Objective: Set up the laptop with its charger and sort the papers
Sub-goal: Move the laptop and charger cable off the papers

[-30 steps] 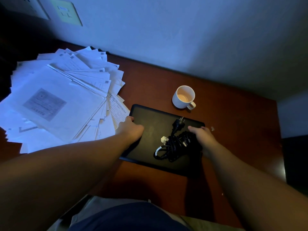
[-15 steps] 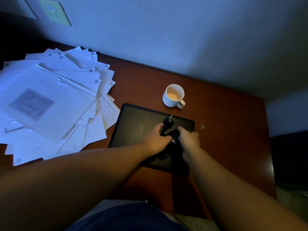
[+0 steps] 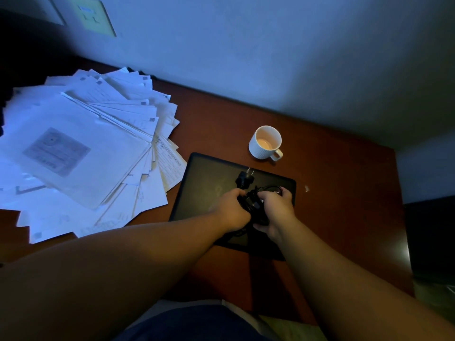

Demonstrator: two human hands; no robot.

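Observation:
A closed black laptop lies flat on the dark wooden desk. On its lid sits a bundled black charger cable with its plug sticking out toward the wall. My left hand grips the bundle from the left, and my right hand grips it from the right. A wide fan of white papers covers the left part of the desk, its edge just touching the laptop's left corner.
A white ribbed mug with a pale drink stands just behind the laptop. A wall socket plate is on the wall at the upper left. The desk ends at the right, beside a dark gap.
My left hand left the laptop's left edge and came to the cable bundle. Both hands now hold the bundle, which has bunched up between them on the lid.

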